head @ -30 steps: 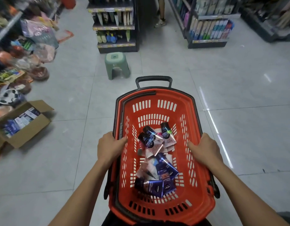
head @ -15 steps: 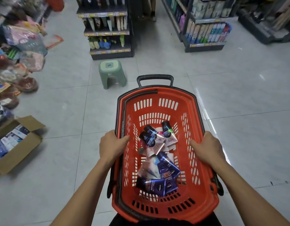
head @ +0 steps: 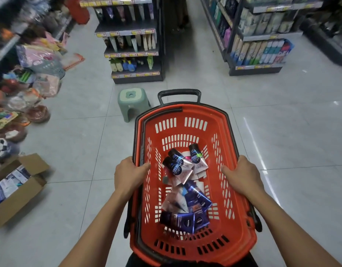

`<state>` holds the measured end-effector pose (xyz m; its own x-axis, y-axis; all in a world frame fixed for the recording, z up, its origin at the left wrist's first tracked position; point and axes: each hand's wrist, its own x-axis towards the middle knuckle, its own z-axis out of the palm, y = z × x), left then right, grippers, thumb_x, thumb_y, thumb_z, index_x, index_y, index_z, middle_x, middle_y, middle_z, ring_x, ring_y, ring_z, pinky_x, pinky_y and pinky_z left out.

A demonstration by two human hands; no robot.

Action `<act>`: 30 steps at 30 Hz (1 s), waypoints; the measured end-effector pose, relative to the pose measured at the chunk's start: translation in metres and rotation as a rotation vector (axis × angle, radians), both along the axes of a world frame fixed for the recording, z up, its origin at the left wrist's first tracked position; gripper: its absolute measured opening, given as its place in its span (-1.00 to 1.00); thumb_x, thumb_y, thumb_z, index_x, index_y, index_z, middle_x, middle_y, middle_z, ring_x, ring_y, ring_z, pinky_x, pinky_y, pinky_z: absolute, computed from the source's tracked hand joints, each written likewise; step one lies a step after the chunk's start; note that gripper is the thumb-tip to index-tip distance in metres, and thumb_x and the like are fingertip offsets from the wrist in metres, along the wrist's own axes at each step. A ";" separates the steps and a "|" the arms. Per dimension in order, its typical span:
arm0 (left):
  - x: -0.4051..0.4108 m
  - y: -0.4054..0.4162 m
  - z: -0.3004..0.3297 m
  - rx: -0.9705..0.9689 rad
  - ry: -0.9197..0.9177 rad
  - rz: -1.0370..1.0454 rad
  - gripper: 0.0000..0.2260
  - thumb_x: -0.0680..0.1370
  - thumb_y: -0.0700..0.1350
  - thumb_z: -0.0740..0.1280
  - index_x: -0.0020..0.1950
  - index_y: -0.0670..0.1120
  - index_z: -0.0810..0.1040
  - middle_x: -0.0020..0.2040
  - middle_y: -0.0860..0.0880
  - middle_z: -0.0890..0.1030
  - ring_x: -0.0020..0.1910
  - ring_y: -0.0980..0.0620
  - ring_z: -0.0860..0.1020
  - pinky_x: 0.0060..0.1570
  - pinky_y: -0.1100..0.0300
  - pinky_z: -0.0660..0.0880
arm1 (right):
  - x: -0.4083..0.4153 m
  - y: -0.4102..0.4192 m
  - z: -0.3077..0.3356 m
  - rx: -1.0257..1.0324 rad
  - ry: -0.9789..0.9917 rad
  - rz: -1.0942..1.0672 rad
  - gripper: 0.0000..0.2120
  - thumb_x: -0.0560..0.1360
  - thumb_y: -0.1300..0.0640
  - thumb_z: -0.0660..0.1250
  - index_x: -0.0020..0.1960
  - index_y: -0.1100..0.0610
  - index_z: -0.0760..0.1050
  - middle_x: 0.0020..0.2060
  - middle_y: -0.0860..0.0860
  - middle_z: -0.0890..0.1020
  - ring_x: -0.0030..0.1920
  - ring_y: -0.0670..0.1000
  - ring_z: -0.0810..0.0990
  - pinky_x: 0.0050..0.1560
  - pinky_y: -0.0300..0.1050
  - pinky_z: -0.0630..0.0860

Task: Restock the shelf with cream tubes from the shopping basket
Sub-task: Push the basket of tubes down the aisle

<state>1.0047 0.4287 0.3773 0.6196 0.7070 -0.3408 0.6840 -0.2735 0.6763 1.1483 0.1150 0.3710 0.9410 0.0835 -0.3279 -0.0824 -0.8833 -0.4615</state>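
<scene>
I hold an orange shopping basket [head: 187, 112] in front of me above the tiled floor. My left hand [head: 127, 176] grips its left rim and my right hand [head: 243, 176] grips its right rim. Several cream tubes [head: 185, 182] lie in a loose pile on the basket's bottom, some pink with dark caps, some dark blue. A black pull handle [head: 179, 93] sticks out at the basket's far end. Straight ahead stands a dark shelf unit [head: 131, 45] holding upright tubes and bottles.
A green plastic stool [head: 132, 102] stands on the floor between the basket and the shelf. An open cardboard box [head: 18, 191] with packets lies at the left. Hanging goods crowd the left edge. Another shelf unit [head: 258, 41] stands at the right, with an aisle between.
The basket and I have moved forward; the stool and the shelf ahead are closer, and the cardboard box has slid back and left. Both hands keep their grip on the rims.
</scene>
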 end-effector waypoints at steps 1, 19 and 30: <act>0.018 -0.001 0.001 0.006 0.005 0.009 -0.58 0.48 0.27 0.50 0.09 -0.03 0.57 -0.14 0.06 0.73 -0.26 0.02 0.74 -0.07 -0.01 0.72 | 0.018 0.000 0.002 0.008 0.002 0.005 -0.52 0.53 -0.28 0.37 0.21 0.07 0.38 -0.01 0.01 0.62 -0.18 0.04 0.65 -0.21 -0.07 0.57; 0.207 0.037 0.003 0.033 0.057 0.030 -0.55 0.49 0.27 0.49 0.13 -0.04 0.54 -0.11 0.04 0.73 -0.24 0.00 0.74 -0.01 -0.05 0.71 | 0.211 0.042 -0.009 0.034 0.058 0.044 -0.48 0.53 -0.28 0.37 0.26 0.08 0.38 0.05 0.03 0.64 -0.17 0.01 0.64 -0.28 -0.14 0.50; 0.324 0.164 -0.006 -0.046 0.024 0.004 -0.59 0.50 0.26 0.47 0.13 -0.02 0.56 -0.12 0.07 0.73 -0.24 0.02 0.74 0.00 -0.05 0.70 | 0.321 0.165 -0.004 -0.024 0.048 0.013 -0.47 0.53 -0.27 0.37 0.27 0.08 0.38 0.07 0.04 0.65 -0.19 0.00 0.63 -0.23 -0.11 0.53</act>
